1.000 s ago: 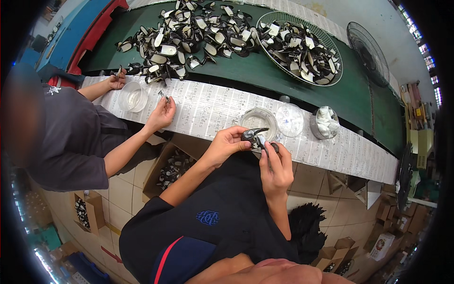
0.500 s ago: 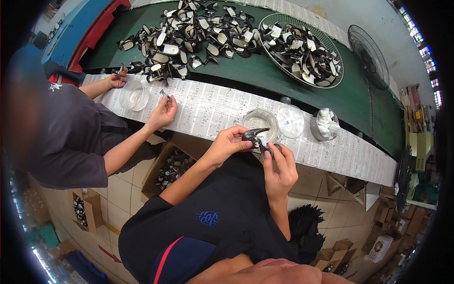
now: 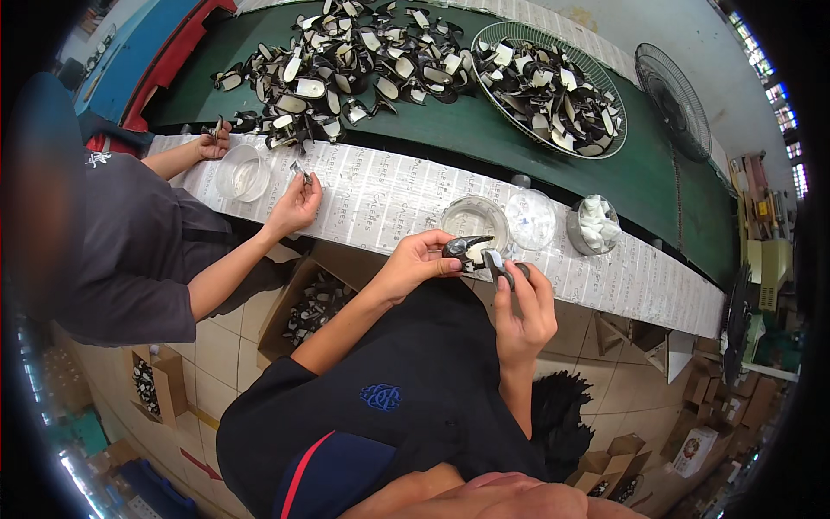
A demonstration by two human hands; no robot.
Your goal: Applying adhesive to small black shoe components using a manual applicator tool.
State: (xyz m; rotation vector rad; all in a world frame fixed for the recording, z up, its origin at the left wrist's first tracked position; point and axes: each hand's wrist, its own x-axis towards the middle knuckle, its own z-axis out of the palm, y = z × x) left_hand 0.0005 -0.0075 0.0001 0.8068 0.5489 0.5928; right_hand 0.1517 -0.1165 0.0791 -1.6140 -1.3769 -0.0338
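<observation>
My left hand (image 3: 413, 266) pinches a glossy black shoe heel (image 3: 458, 248) with a cream-coloured face turned up, just over the near edge of the bench. In my right hand (image 3: 526, 322), closed fingers grip a small dark piece with a pale bluish flat side (image 3: 494, 262). Its end is beside the heel's cream face; whether they touch I cannot tell, and its kind is not clear. Behind both hands stands a clear round tub (image 3: 474, 210), with a translucent lid (image 3: 531, 220) lying to its right.
On the green conveyor (image 3: 640, 197) lie a heap of heels (image 3: 346, 65) and a wire basket (image 3: 619, 130) full of more. A jar of white wads (image 3: 596, 227) stands at right. At left, a co-worker's hands (image 3: 296, 206) hold small parts near another tub (image 3: 243, 177). A fan (image 3: 670, 99) stands behind.
My right hand has drawn back slightly to the right with the dark piece, whose pale side now shows more. More of the heel's cream face is visible in my left hand, which stays put.
</observation>
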